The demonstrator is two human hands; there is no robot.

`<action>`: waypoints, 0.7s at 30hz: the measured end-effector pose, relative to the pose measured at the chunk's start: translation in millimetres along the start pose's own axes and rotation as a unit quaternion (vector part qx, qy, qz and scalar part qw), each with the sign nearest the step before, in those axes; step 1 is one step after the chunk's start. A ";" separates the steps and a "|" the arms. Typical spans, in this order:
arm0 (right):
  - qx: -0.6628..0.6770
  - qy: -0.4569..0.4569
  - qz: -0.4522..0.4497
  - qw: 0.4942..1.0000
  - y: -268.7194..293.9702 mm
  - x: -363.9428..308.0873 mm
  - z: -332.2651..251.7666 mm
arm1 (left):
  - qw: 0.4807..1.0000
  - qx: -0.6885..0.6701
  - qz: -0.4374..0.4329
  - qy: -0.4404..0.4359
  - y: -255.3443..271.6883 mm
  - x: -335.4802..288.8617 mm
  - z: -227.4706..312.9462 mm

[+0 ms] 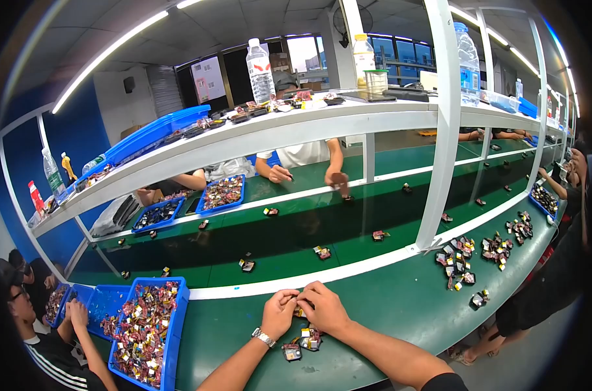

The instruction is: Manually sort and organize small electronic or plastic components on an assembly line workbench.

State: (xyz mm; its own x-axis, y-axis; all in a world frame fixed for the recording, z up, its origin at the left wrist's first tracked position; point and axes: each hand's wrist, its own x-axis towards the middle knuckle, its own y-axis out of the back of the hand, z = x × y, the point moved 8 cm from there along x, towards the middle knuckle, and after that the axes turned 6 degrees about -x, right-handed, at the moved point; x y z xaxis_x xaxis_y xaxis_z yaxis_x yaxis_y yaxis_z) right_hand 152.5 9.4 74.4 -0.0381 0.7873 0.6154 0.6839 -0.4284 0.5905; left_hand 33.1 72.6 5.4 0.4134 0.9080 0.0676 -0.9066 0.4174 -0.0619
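My left hand (279, 314), with a metal watch on its wrist, and my right hand (323, 309) meet over the near green table. The fingers of both are pinched together around a small electronic part (300, 312), mostly hidden by them; only bits of yellow and black show. Just below my hands lie a couple more small electronic parts (311, 339) with dark red and yellow wrapping. A single black-framed part (291, 352) sits beside them, nearer to me.
A blue tray (184, 296) heaped with such parts stands left of my forearm. Loose piles (457, 262) lie to the right. Beyond the white rail runs a dark green belt (276, 251) with scattered parts. A white post (444, 130) and shelf rise ahead. Co-workers sit opposite and at left.
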 end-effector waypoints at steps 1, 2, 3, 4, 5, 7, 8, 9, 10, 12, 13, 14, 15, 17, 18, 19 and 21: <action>0.034 -0.024 0.009 0.999 0.6 0.5 3.8 | 1.000 0.005 0.004 -0.023 -0.5 0.5 3.3; 0.067 -0.048 0.018 0.996 1.0 1.2 7.5 | 0.999 0.010 0.007 -0.047 0.0 0.8 7.1; 0.066 -0.046 0.015 0.997 0.8 1.3 7.3 | 0.999 0.007 0.009 -0.047 -0.3 -0.1 6.4; 0.091 -0.067 0.014 0.994 0.2 1.4 10.2 | 0.999 0.000 0.004 -0.044 -0.9 -1.2 5.7; 0.115 -0.088 0.013 0.989 -0.9 1.6 13.3 | 0.999 -0.007 0.000 -0.042 -0.9 -2.5 5.4; 0.139 -0.099 0.012 0.985 -6.7 7.6 28.2 | 0.998 -0.057 0.015 -0.038 1.2 -3.4 10.3; 0.168 -0.112 0.011 0.979 -12.4 11.8 39.5 | 0.994 -0.104 0.032 -0.031 5.4 -2.9 10.9; 0.147 -0.142 0.016 0.979 -14.5 20.9 53.8 | 0.993 -0.108 0.035 -0.035 10.2 -0.8 12.4; 0.167 -0.172 0.023 0.971 -19.0 29.5 75.4 | 0.994 -0.085 0.053 -0.050 15.2 2.0 15.7; 0.168 -0.228 0.021 0.959 -30.4 46.2 106.3 | 0.992 -0.044 0.087 -0.082 26.7 4.1 13.6; 0.149 -0.251 0.014 0.956 -34.7 55.1 117.4 | 0.991 -0.047 0.088 -0.084 27.8 4.4 13.6; 0.115 -0.247 0.024 0.962 -37.5 62.7 122.8 | 0.994 -0.032 0.074 -0.070 25.1 4.7 12.6; 0.114 -0.244 0.023 0.963 -43.9 69.4 127.0 | 0.996 -0.016 0.062 -0.056 23.6 5.2 10.9; 0.009 -0.189 0.055 0.980 -42.2 80.6 129.8 | 0.996 -0.004 0.050 -0.069 18.5 8.6 10.7; 0.052 -0.199 0.023 0.978 -51.2 81.4 129.2 | 0.996 -0.002 0.050 -0.071 21.3 8.0 10.5; 0.056 -0.198 0.018 0.978 -49.0 81.9 125.8 | 0.996 0.001 0.050 -0.072 24.7 4.9 10.2; -0.170 -0.106 0.115 0.973 -11.6 86.1 107.3 | 0.996 0.006 0.058 -0.064 33.0 2.9 10.4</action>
State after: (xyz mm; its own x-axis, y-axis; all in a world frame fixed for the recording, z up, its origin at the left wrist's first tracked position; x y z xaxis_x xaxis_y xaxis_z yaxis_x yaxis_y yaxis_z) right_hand 219.4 129.8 64.5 0.2633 0.7117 0.6513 0.3740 -0.6976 0.6111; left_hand 3.4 88.7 13.9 0.2918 0.9381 0.1867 -0.9492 0.3081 -0.0645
